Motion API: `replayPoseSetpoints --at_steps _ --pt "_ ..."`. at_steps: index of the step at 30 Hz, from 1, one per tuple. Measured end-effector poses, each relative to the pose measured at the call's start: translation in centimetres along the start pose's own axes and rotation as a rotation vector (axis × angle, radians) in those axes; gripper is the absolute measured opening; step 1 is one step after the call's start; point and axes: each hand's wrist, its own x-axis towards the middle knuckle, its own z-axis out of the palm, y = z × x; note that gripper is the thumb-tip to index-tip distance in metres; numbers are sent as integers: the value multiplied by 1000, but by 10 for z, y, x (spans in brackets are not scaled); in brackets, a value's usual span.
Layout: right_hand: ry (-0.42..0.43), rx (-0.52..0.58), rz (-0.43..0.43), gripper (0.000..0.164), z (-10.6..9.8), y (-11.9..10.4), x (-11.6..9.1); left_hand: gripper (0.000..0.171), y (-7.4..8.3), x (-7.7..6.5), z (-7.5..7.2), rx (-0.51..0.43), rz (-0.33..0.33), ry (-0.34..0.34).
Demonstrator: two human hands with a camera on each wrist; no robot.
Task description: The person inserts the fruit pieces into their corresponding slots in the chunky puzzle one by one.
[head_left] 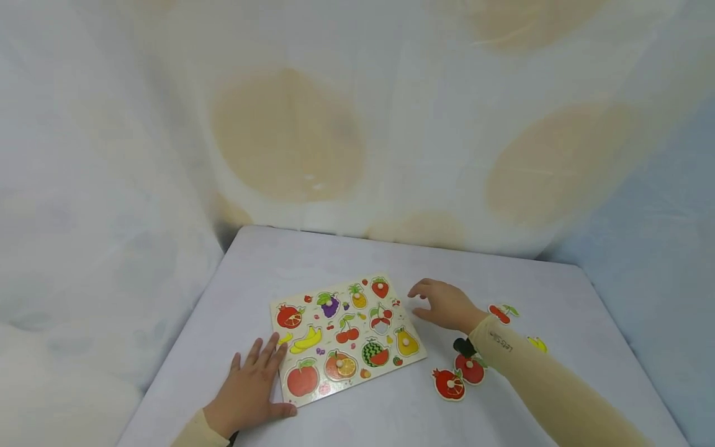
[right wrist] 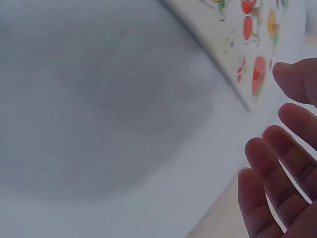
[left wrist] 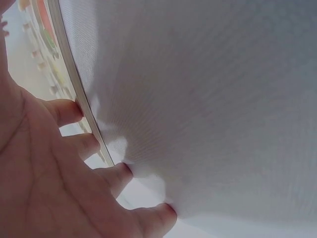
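Nearest the camera, at the lower left of the head view, the left hand (head_left: 250, 388) lies flat on the white table (head_left: 530, 279), fingers spread and straight, holding nothing. Its fingertips (left wrist: 74, 110) touch the near left edge of a wooden fruit puzzle board (head_left: 346, 335), as the left wrist view shows.

At the centre of the frame the board lies flat, slightly turned, with fruit pieces seated in it: pomegranate, grapes, pineapple, strawberry, banana, cherries, pear, watermelon, orange and a red apple.

To the right of the board, the right hand (head_left: 444, 304) hovers just beside the far right corner, fingers loosely curved and apart, gripping nothing. A pale yellow sleeve (head_left: 536, 385) runs from it toward the lower right.

Four loose pieces lie on the table right of the board: a pomegranate piece (head_left: 449, 383) and an apple piece (head_left: 470, 369) just beside the sleeve, a cherry piece (head_left: 501, 312) close behind the wrist, and a banana piece (head_left: 537, 343) further right.

Pale draped cloth (head_left: 335, 124) with tan round patches fills the upper frame.
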Motion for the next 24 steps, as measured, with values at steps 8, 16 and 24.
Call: replayPoseSetpoints --at_steps 8,16,24 --pt "-3 21 -3 32 -1 29 -36 120 0 -3 -3 -7 17 13" --pt "-28 50 -35 34 5 29 -68 119 2 -3 -5 -14 13 13" --pt "-132 42 -50 37 15 21 -105 119 1 -1 -2 -3 25 30"
